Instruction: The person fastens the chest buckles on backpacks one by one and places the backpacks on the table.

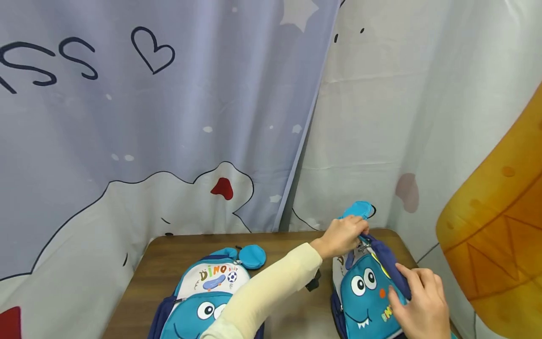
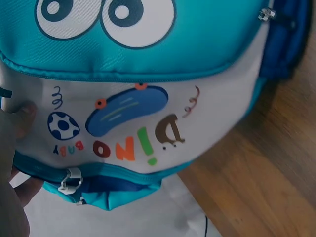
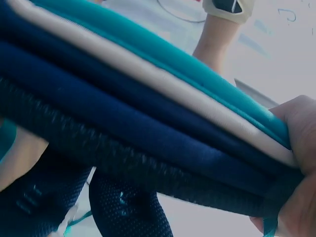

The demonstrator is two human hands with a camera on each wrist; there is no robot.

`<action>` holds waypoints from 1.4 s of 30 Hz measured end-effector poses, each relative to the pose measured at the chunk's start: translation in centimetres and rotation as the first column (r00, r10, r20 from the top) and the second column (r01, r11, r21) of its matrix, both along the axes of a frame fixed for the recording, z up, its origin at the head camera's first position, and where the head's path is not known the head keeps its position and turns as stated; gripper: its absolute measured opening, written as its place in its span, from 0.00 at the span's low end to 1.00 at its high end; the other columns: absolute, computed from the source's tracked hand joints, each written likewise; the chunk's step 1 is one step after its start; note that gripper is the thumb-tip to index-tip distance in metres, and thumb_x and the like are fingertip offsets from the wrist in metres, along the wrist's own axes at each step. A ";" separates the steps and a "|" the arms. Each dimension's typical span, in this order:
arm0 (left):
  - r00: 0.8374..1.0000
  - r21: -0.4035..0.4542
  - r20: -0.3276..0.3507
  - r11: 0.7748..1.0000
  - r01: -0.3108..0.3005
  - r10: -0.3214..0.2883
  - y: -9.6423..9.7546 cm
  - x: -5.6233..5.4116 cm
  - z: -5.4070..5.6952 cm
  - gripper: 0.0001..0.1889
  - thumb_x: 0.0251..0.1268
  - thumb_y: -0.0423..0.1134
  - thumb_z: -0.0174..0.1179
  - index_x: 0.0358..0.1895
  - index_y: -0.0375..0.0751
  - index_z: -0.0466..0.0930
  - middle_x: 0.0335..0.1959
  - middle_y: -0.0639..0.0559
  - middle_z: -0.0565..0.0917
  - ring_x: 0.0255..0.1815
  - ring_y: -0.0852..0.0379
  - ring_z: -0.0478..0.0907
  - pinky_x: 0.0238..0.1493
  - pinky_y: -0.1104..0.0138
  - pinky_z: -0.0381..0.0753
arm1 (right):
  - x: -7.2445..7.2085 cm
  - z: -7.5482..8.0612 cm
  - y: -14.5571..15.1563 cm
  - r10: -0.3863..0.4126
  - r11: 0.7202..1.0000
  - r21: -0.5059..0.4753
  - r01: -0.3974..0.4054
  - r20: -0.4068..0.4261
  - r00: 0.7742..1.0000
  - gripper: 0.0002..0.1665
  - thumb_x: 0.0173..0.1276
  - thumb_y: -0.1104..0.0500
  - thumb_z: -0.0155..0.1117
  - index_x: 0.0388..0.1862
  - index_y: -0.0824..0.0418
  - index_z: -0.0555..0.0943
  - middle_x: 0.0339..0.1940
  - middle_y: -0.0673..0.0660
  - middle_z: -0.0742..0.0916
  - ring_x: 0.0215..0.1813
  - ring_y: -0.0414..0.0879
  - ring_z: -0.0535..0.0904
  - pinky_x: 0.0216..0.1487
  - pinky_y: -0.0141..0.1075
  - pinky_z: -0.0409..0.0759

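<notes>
One bag (image 1: 368, 299) with a blue-green front is at the lower right of the frame. It has two big round eyes, an orange dot and a smile with white pointy teeth. The left hand (image 1: 344, 234) reaches over from the bottom middle and pinches the top of this bag. In the left wrist view, the thumb presses on the white part, and some fingers show past the top edge. The right hand (image 1: 425, 301), at the lower right too, grips the bag's dark blue side between thumb and fingers. A round blue pouch (image 1: 357, 208) is up by the left hand.

Another bag (image 1: 195, 301) sits on the brown table (image 1: 167, 256), at the bottom and left of the middle. It says DINO and has its own round pouch (image 1: 252, 257) at the top. The pale yellow sleeve (image 1: 271, 287) covers some of it. Behind the table are a light purple curtain (image 1: 190, 117), upper left, and a white curtain (image 1: 360, 141), upper right, with a big orange shape (image 1: 508, 212) near the right edge
</notes>
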State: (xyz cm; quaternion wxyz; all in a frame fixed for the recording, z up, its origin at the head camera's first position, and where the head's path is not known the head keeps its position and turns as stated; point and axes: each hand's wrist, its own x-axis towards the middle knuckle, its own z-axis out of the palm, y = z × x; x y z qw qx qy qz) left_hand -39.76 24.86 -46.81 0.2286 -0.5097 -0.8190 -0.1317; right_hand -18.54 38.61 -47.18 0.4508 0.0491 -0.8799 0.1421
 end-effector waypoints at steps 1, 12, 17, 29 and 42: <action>1.000 0.006 -0.005 1.000 0.002 -0.002 -0.2 0.0 -0.1 0.11 0.68 0.31 0.65 0.47 0.53 0.82 0.45 0.62 0.85 0.49 0.64 0.83 0.35 0.79 0.79 | 0.0 0.0 -0.1 0.012 1.000 0.026 -0.012 -0.014 1.000 0.24 0.55 0.56 0.67 0.48 0.70 0.86 0.36 0.64 0.77 0.38 0.57 0.69 0.38 0.41 0.63; 0.998 0.056 -0.027 0.997 0.050 -0.049 -3.3 -0.8 -1.3 0.12 0.64 0.28 0.64 0.41 0.51 0.77 0.41 0.60 0.80 0.43 0.64 0.79 0.31 0.78 0.74 | -0.6 0.7 -3.1 0.147 0.970 0.203 -0.138 -0.031 0.989 0.24 0.47 0.62 0.63 0.46 0.67 0.88 0.37 0.64 0.80 0.36 0.56 0.70 0.34 0.51 0.70; 0.994 0.024 0.013 0.994 0.107 -0.107 -5.8 -1.3 -1.6 0.09 0.71 0.29 0.62 0.42 0.49 0.76 0.41 0.57 0.79 0.41 0.62 0.76 0.36 0.74 0.74 | -1.0 0.9 -4.9 0.212 0.933 0.301 -0.198 -0.016 0.977 0.23 0.67 0.60 0.48 0.46 0.65 0.90 0.37 0.61 0.81 0.35 0.53 0.69 0.30 0.47 0.69; 0.982 -0.074 -0.004 0.979 0.190 -0.191 -10.5 -1.5 -3.4 0.04 0.81 0.36 0.59 0.44 0.48 0.74 0.42 0.55 0.75 0.40 0.60 0.73 0.33 0.70 0.74 | -2.0 -0.9 -8.9 0.343 0.846 0.455 -0.276 -0.071 0.937 0.27 0.75 0.66 0.39 0.41 0.59 0.90 0.35 0.58 0.82 0.31 0.52 0.66 0.26 0.40 0.64; 0.986 -0.203 0.041 0.965 0.168 -0.163 -13.7 -1.1 -6.3 0.06 0.79 0.35 0.62 0.50 0.50 0.77 0.50 0.54 0.78 0.50 0.58 0.78 0.46 0.71 0.80 | -2.8 -5.5 -12.7 0.414 0.812 0.512 -0.281 -0.165 0.895 0.27 0.86 0.61 0.43 0.32 0.54 0.88 0.31 0.54 0.81 0.28 0.49 0.64 0.24 0.38 0.59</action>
